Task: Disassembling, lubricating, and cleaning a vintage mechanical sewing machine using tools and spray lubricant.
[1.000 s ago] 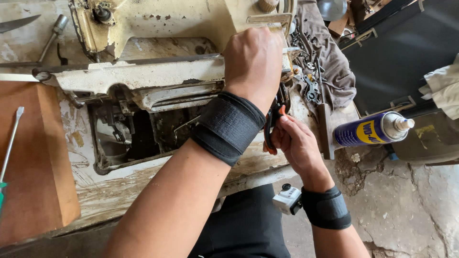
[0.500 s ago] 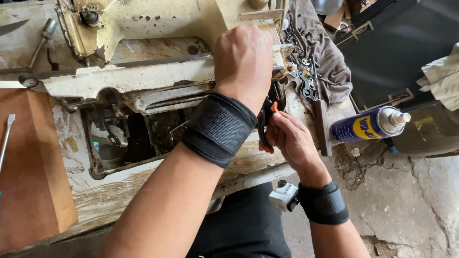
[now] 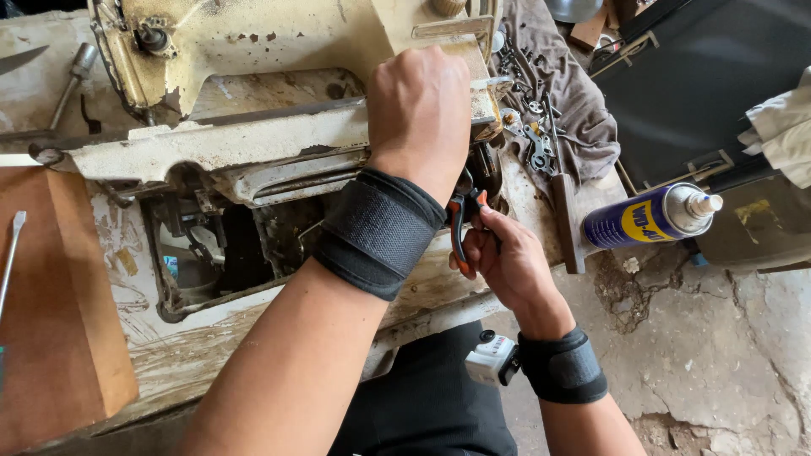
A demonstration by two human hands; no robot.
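Note:
An old cream sewing machine (image 3: 253, 51) lies tipped back on a worn table, its dark underside mechanism (image 3: 211, 245) exposed. My left hand (image 3: 420, 105) is closed on the machine's right end, a black band on the wrist. My right hand (image 3: 503, 257) sits just below it and grips pliers with red and black handles (image 3: 460, 221). The plier jaws reach up into the machine behind my left hand and are hidden. A small white device (image 3: 490, 359) is strapped at my right wrist.
A blue and yellow spray can (image 3: 650, 215) lies on its side at the right. Loose metal parts lie on a grey cloth (image 3: 574, 110). A brown board (image 3: 59, 321) and a screwdriver (image 3: 10, 262) are at the left. Cracked concrete floor (image 3: 718, 355) is lower right.
My head has moved closer, so everything looks larger. Both hands stay at the machine's right end, the right hand still working the pliers under the left.

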